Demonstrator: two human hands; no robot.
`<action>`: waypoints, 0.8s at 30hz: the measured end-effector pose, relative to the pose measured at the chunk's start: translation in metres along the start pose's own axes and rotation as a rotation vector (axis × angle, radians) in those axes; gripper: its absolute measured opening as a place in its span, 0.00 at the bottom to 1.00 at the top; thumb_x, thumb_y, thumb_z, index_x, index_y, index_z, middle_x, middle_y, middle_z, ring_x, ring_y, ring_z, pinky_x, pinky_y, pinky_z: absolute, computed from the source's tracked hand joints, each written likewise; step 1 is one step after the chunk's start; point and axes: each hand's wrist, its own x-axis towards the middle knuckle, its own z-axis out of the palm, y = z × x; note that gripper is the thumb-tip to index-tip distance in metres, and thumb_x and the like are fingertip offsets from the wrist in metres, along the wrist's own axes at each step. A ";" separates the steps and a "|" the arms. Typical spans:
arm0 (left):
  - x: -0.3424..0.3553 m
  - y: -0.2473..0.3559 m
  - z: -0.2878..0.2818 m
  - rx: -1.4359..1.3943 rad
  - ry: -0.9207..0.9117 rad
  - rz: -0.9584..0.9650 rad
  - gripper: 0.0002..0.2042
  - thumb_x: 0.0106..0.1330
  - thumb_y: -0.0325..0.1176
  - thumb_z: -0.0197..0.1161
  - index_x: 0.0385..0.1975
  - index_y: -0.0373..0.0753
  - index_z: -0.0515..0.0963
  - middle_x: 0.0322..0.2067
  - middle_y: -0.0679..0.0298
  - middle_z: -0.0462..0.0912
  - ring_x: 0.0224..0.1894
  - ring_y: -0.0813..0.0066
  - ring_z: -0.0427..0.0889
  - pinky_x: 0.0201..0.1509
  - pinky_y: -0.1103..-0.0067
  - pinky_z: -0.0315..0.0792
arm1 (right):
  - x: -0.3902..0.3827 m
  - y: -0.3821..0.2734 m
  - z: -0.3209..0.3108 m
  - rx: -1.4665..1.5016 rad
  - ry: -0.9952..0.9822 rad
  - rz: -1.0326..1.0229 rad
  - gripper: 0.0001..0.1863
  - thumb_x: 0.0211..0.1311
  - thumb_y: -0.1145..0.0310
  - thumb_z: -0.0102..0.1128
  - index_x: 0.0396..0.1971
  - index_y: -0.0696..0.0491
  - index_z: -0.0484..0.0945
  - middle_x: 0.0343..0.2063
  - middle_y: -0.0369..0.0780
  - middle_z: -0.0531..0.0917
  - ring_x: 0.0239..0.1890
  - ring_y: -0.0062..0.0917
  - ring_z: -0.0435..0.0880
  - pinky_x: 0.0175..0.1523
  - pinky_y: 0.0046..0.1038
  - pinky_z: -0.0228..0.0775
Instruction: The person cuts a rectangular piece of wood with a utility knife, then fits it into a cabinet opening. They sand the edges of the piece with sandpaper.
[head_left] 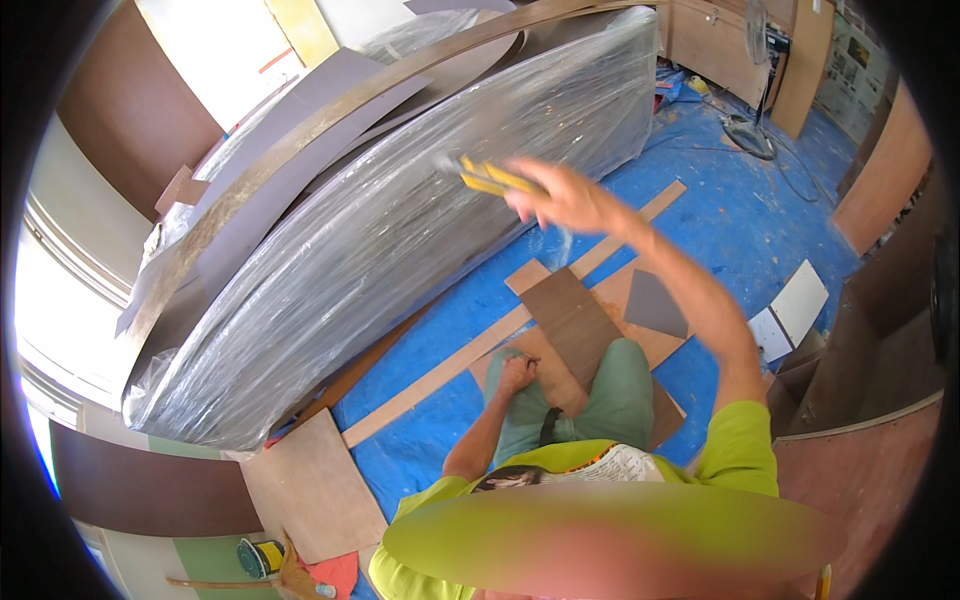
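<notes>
Right hand (pixel 565 197), upper centre of the frame: grip closed around a yellow-and-black utility knife (pixel 490 178), its tip against the clear plastic film wrapping a large stack of panels (pixel 400 240). The wrapped stack leans across the left and centre of the frame over a blue floor sheet (pixel 740 220). Left hand (pixel 517 375), lower centre: fingers curled in a narrow grip, resting on the green-trousered knee; contents cannot be determined. Brown wooden boards and strips (pixel 575 320) lie on the floor sheet just beyond the knees.
</notes>
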 end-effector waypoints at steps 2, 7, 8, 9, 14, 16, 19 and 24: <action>0.001 0.000 -0.001 0.007 -0.035 0.001 0.15 0.69 0.39 0.52 0.48 0.47 0.83 0.42 0.59 0.87 0.51 0.60 0.82 0.71 0.60 0.55 | -0.052 0.055 0.033 0.129 -0.022 0.139 0.26 0.72 0.59 0.54 0.63 0.58 0.68 0.28 0.37 0.81 0.25 0.17 0.78 0.30 0.22 0.73; 0.004 0.004 -0.007 -0.022 -0.105 -0.032 0.17 0.69 0.41 0.50 0.50 0.48 0.83 0.46 0.56 0.86 0.54 0.58 0.80 0.71 0.59 0.55 | -0.206 0.190 0.115 0.159 0.469 0.775 0.19 0.72 0.59 0.54 0.53 0.57 0.74 0.22 0.37 0.81 0.20 0.19 0.78 0.25 0.23 0.69; 0.005 0.005 -0.008 -0.012 -0.156 -0.076 0.18 0.69 0.42 0.50 0.51 0.48 0.83 0.47 0.55 0.85 0.55 0.56 0.80 0.71 0.58 0.55 | -0.235 0.207 0.131 0.205 0.535 0.780 0.19 0.71 0.59 0.55 0.52 0.56 0.74 0.21 0.37 0.81 0.19 0.19 0.78 0.25 0.23 0.69; 0.005 0.006 -0.008 -0.009 -0.123 -0.042 0.18 0.69 0.41 0.50 0.51 0.48 0.83 0.46 0.55 0.85 0.55 0.56 0.80 0.71 0.58 0.55 | -0.260 0.221 0.145 0.185 0.623 0.904 0.18 0.71 0.58 0.55 0.51 0.56 0.75 0.20 0.37 0.80 0.19 0.20 0.78 0.24 0.24 0.69; 0.003 0.010 -0.006 0.034 -0.068 -0.024 0.17 0.68 0.38 0.49 0.48 0.47 0.84 0.44 0.58 0.86 0.51 0.59 0.82 0.71 0.59 0.54 | -0.312 0.247 0.189 0.125 0.782 0.794 0.20 0.71 0.57 0.55 0.52 0.56 0.75 0.21 0.37 0.81 0.19 0.19 0.79 0.25 0.24 0.70; 0.002 0.011 -0.006 0.066 -0.076 -0.032 0.17 0.68 0.38 0.49 0.48 0.47 0.84 0.44 0.57 0.87 0.51 0.60 0.82 0.71 0.59 0.55 | -0.311 0.249 0.191 0.150 0.809 0.815 0.20 0.71 0.56 0.55 0.52 0.56 0.75 0.21 0.36 0.81 0.19 0.19 0.79 0.25 0.23 0.70; 0.004 0.012 -0.008 0.067 -0.079 -0.037 0.17 0.67 0.38 0.49 0.48 0.47 0.84 0.43 0.57 0.87 0.50 0.59 0.82 0.71 0.58 0.55 | -0.304 0.253 0.188 0.175 0.856 0.849 0.21 0.70 0.57 0.56 0.54 0.56 0.74 0.21 0.37 0.81 0.19 0.19 0.79 0.25 0.24 0.70; 0.005 0.012 -0.006 0.090 -0.089 -0.021 0.17 0.68 0.38 0.49 0.48 0.48 0.84 0.42 0.57 0.87 0.50 0.60 0.83 0.70 0.58 0.55 | -0.310 0.260 0.187 0.207 0.881 0.924 0.22 0.70 0.57 0.56 0.54 0.56 0.74 0.22 0.37 0.82 0.20 0.20 0.79 0.26 0.25 0.71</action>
